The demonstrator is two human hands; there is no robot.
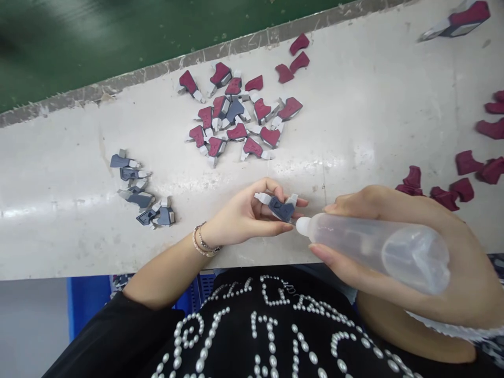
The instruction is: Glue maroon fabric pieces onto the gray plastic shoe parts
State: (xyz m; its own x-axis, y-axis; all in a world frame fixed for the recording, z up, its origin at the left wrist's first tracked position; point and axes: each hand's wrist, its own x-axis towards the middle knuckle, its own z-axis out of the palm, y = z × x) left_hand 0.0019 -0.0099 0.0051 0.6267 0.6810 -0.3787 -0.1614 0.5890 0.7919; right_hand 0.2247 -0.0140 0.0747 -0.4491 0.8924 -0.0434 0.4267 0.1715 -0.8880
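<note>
My left hand (252,215) pinches a small blue-grey plastic part (280,207) with pale tabs, holding it just above the white table's front edge. My right hand (413,231) is wrapped round a clear squeeze bottle (378,249) lying sideways. The bottle's white nozzle tip (302,226) touches or nearly touches the lower edge of the held part.
On the white table (354,121), several blue-grey parts (142,189) lie at the left. A pile of maroon-capped parts (240,115) sits at the middle back. Loose maroon caps (464,173) are scattered at the right. A green belt (118,37) runs behind. A blue crate (86,304) stands below.
</note>
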